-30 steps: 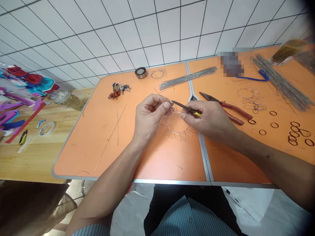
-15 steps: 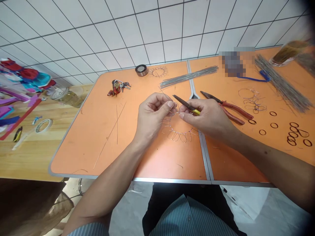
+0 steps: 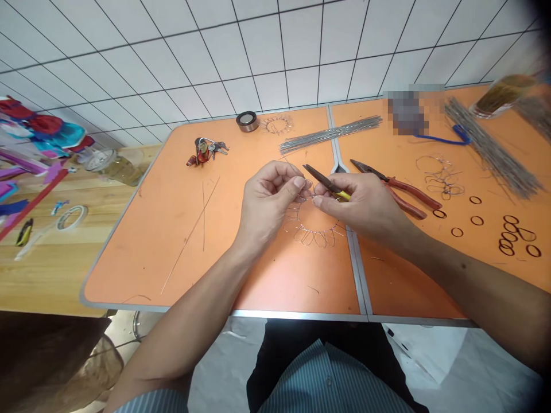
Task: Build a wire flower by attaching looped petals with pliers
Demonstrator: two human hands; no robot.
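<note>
My left hand pinches a thin wire ring between thumb and fingers. Small wire loops fan outward round the ring like petals, and it hangs just over the orange table. Lying across my right hand are pliers with a yellow handle, their dark, slim jaws pointing up and left. The right thumb and fingertips also meet at the ring's upper edge, close to the left fingertips. Fingers cover the exact spot where the wire is gripped.
Red-handled pliers lie right of my right hand, near several small dark rings. Wire bundles lie at the back. Keys, a tape roll and loose wires are on the left half. A tiled wall borders the table.
Both hands keep almost the same pose and grip on the wire ring and pliers. The view has shifted very slightly.
</note>
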